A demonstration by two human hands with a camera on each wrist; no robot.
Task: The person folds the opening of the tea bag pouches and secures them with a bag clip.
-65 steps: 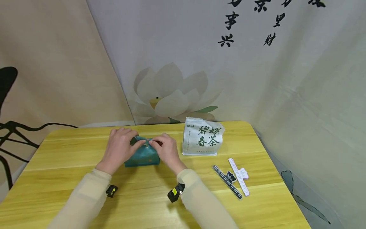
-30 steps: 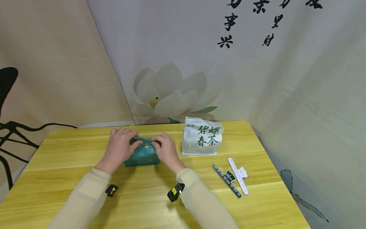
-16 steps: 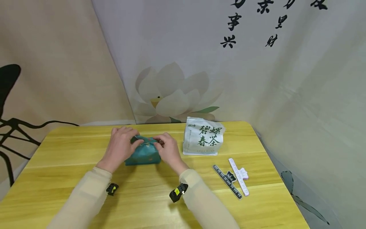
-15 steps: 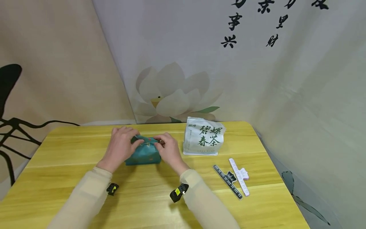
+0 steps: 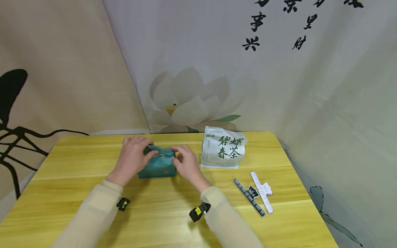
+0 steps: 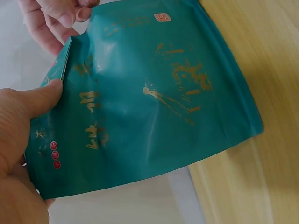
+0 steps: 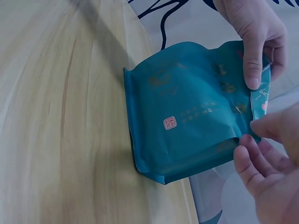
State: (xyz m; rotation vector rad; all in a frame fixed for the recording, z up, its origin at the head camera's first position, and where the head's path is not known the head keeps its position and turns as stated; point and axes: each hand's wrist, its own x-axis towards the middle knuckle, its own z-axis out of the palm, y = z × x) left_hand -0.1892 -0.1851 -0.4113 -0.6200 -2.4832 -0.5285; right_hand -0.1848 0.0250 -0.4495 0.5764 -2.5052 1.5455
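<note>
A teal foil tea bag (image 5: 157, 168) with gold print stands on the wooden table, its top edge folded over. My left hand (image 5: 131, 155) grips the left end of that fold; in the left wrist view its thumb (image 6: 44, 98) presses on the folded flap. At the other end, my right hand (image 5: 190, 168) pinches the corner of the fold. The right wrist view shows the right thumb (image 7: 268, 127) on the corner, with fingertips (image 7: 245, 156) against the bag's side. The fingers behind the bag are partly hidden.
A white tea bag (image 5: 221, 151) with green characters stands to the right of the teal one. Nearer me lie a black ruler-like clip (image 5: 249, 198) and a white one (image 5: 262, 193). A black chair (image 5: 18, 137) stands left, beyond the table edge.
The right hand has shifted outward to the right corner of the fold, with its fingers more spread, uncovering more of the bag. The left hand keeps its grip; the whole view has shifted slightly.
</note>
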